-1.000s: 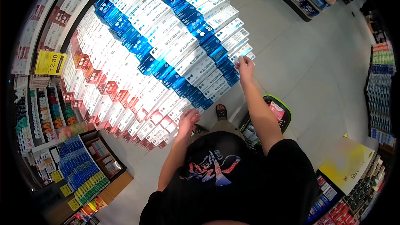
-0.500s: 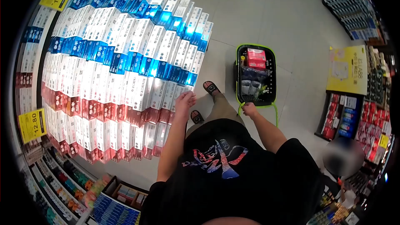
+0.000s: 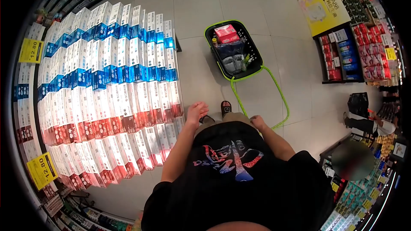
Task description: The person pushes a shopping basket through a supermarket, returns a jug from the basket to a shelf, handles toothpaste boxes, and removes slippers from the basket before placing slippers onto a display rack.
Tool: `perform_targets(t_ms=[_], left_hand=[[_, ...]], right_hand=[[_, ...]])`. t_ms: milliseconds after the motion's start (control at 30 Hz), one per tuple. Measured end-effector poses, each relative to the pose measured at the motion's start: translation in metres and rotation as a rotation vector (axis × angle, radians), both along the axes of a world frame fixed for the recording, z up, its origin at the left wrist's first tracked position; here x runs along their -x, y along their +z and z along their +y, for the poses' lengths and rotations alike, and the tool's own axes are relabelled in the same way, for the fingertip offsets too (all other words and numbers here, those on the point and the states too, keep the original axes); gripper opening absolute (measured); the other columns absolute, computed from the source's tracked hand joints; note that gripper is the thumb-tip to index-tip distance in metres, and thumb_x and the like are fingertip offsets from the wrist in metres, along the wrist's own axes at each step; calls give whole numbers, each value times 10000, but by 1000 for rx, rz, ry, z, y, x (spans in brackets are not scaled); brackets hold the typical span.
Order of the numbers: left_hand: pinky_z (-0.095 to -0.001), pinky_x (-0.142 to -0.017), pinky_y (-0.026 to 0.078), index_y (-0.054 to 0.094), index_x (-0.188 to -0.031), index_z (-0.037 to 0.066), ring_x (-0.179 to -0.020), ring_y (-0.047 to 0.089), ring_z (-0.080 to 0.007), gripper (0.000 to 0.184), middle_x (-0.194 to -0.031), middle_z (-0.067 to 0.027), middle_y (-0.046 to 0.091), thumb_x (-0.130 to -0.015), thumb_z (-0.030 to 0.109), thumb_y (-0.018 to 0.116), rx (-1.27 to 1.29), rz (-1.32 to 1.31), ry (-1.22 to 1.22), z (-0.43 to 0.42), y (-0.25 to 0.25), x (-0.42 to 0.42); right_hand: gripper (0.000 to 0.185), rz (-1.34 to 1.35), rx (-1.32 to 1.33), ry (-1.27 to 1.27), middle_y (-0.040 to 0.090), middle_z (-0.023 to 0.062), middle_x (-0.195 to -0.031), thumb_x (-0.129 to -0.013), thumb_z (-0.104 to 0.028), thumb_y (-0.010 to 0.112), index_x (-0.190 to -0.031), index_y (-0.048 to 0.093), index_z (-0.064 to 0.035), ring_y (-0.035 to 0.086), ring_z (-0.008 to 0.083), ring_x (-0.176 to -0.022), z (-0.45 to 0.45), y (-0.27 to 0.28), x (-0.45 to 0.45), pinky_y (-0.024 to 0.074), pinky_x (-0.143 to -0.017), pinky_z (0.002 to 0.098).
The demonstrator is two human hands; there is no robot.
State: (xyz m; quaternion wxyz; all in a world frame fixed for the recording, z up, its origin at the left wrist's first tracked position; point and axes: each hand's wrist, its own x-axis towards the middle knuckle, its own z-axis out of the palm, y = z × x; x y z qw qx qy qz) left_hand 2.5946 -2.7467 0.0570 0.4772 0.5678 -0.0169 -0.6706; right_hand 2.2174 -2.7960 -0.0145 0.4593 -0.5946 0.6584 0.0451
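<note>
My left hand (image 3: pixel 197 112) hangs in front of my body with its fingers apart and nothing in them, just right of the big stack of boxes (image 3: pixel 120 72) in white, blue and red. My right hand (image 3: pixel 258 122) is low at my waist, its fingers curled at the end of the green basket handle (image 3: pixel 287 107). That handle slopes down from a black basket with a green rim (image 3: pixel 262 55), which stands on the floor ahead. Inside the basket lie a pink-red pack (image 3: pixel 227 34) and some clear-wrapped items (image 3: pixel 233 63).
Yellow price tags (image 3: pixel 42 171) hang at the left of the stack. At the right are a yellow sign (image 3: pixel 323 7), shelves of red packs (image 3: pixel 371 53) and another person (image 3: pixel 361 124) near the aisle. My sandalled foot (image 3: pixel 226 108) is on the tiled floor.
The view has turned. My right hand has left the stack's edge and now grips the basket handle. The basket appears farther ahead, and my left hand is a little apart from the boxes.
</note>
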Motion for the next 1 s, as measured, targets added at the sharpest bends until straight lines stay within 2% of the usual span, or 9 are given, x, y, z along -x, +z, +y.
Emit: perform_targets(t_ms=[67, 133, 200, 367, 467, 633, 700, 867, 1000], left_hand=[[-301, -733, 515, 585, -1065, 47, -831, 635, -183, 266, -972, -96, 644, -890, 243, 627, -6, -19, -46, -2, -9, 7], [-281, -680, 513, 593, -1046, 41, -803, 641, -178, 258, -947, -89, 660, -884, 239, 617, 27, -50, -73, -4, -16, 11], [-276, -677, 511, 593, -1052, 40, -800, 639, -177, 258, -942, -86, 658, -884, 234, 614, 18, -92, -109, -4, -13, 15], [-261, -658, 495, 599, -1051, 41, -771, 624, -152, 244, -928, -71, 654, -891, 225, 595, -35, -213, -98, -9, 10, 40], [-290, -727, 500, 593, -1031, 52, -808, 631, -159, 262, -945, -63, 652, -886, 270, 611, -94, -287, -86, 3, 10, 64], [-256, -683, 488, 598, -995, 51, -769, 614, -133, 213, -897, -44, 644, -891, 237, 597, -179, -282, -51, 34, 17, 139], [-237, -651, 478, 600, -980, 52, -745, 604, -116, 181, -868, -35, 638, -896, 212, 583, -213, -294, -76, 48, 20, 167], [-238, -652, 474, 605, -1003, 20, -736, 581, -104, 219, -830, -27, 615, -881, 201, 620, -64, -357, -484, 58, 21, 191], [-247, -655, 472, 616, -956, -7, -722, 570, -101, 203, -809, -27, 607, -868, 175, 634, -63, -493, -434, 38, 38, 194]], right_hand=[[343, -83, -206, -274, 686, 216, -865, -793, -252, 622, -925, 676, 59, 678, 273, -783, -7, 15, -1, 523, -769, 387], [313, -103, -185, -310, 679, 211, -890, -761, -249, 636, -912, 680, 22, 675, 306, -825, -8, 10, 12, 522, -787, 385], [329, 113, 146, -50, 676, 204, -924, -739, -265, 642, -937, 678, -5, 658, 350, -878, -6, 5, 31, 519, -806, 406], [360, 249, 160, 96, 657, 197, -1003, -749, -258, 622, -1021, 651, -24, 623, 363, -962, 5, -17, 91, 503, -853, 425], [365, 385, 118, 275, 605, 170, -1130, -761, -225, 593, -1083, 628, -58, 570, 371, -1056, 10, -18, 122, 478, -891, 448], [411, 543, 59, 779, 558, 122, -1219, -769, -211, 595, -1164, 585, -100, 499, 326, -1174, 9, -27, 163, 383, -982, 519], [407, 525, -22, 837, 560, 116, -1220, -776, -219, 592, -1166, 586, -103, 501, 325, -1172, 10, -38, 183, 360, -998, 532], [406, 479, -74, 899, 565, 102, -1222, -788, -239, 585, -1173, 589, -109, 504, 329, -1169, 5, -46, 202, 332, -1020, 541], [400, 478, -46, 895, 580, 119, -1191, -784, -236, 587, -1163, 594, -106, 507, 325, -1164, 4, -48, 209, 339, -1009, 544]])
